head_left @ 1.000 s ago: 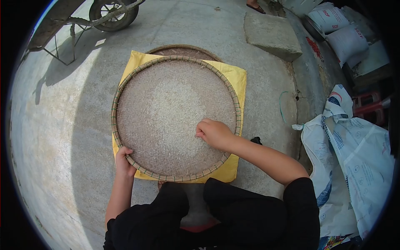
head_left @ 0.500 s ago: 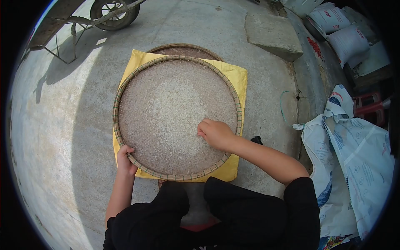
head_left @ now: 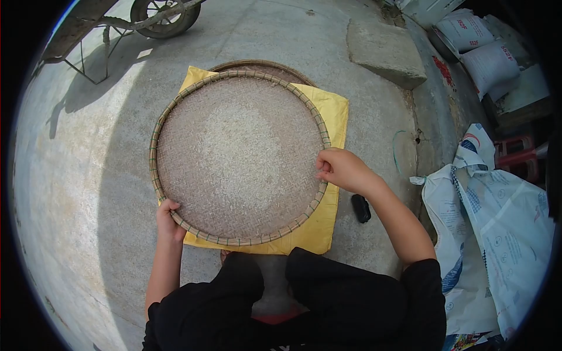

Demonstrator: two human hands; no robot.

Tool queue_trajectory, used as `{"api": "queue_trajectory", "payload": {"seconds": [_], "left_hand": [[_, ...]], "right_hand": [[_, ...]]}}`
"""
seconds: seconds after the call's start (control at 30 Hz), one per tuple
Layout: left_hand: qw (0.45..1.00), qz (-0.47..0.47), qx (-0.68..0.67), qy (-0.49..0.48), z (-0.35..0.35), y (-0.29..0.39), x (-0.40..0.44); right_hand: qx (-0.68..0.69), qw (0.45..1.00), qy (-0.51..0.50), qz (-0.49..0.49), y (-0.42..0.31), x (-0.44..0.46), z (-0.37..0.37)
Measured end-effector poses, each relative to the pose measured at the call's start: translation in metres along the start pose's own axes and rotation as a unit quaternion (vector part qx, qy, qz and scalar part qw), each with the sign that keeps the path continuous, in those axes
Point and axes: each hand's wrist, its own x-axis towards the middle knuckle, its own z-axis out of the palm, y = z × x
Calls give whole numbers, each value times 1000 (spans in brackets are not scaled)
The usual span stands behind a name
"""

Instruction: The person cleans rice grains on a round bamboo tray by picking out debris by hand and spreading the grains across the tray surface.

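A round woven winnowing basket [head_left: 186, 146] with a bound rim is before me, holding pale rice-like grains [head_left: 241, 153] spread mostly over its middle. My left hand [head_left: 170, 222] is closed on the lower left rim, thumb on top and fingers underneath. At the right rim is my right hand [head_left: 345, 169], its fingertips pinched together over the edge; anything between them is too small to make out. Below the basket lies a yellow sack [head_left: 336, 117]. Part of a second woven basket [head_left: 275, 70] shows behind, mostly covered.
A wheelbarrow's wheel [head_left: 165, 17] and legs stand at upper left. A concrete block [head_left: 386, 52] is at upper right, with filled white sacks [head_left: 490, 64] beyond. Empty-looking white sacks [head_left: 509, 234] lie at right, near a red plastic stool [head_left: 518, 158]. A black object [head_left: 361, 209] rests on the floor.
My right hand has moved from above the grains out to the right rim. The basket, with my left hand on it, has shifted slightly left and up, uncovering more yellow sack at right.
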Motion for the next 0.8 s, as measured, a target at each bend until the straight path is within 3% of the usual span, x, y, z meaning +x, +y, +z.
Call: {"api": "queue_trajectory", "payload": {"seconds": [0.03,0.1,0.3,0.6,0.8], "left_hand": [[1000,2,0,5,3,1,-2],[1000,6,5,1,6,1,-3],[1000,0,11,-7,9,4,-1],[999,-21,15,-20,1,2,4],[999,-22,19,-19,4,2,2]], "right_hand": [[1,1000,0,1,-6,4,6],[55,994,27,-94,-22,16,20],[91,981,-14,-173,-42,39,67],[24,985,-50,-163,-42,40,72],[71,986,-36,-149,-43,40,68]]}}
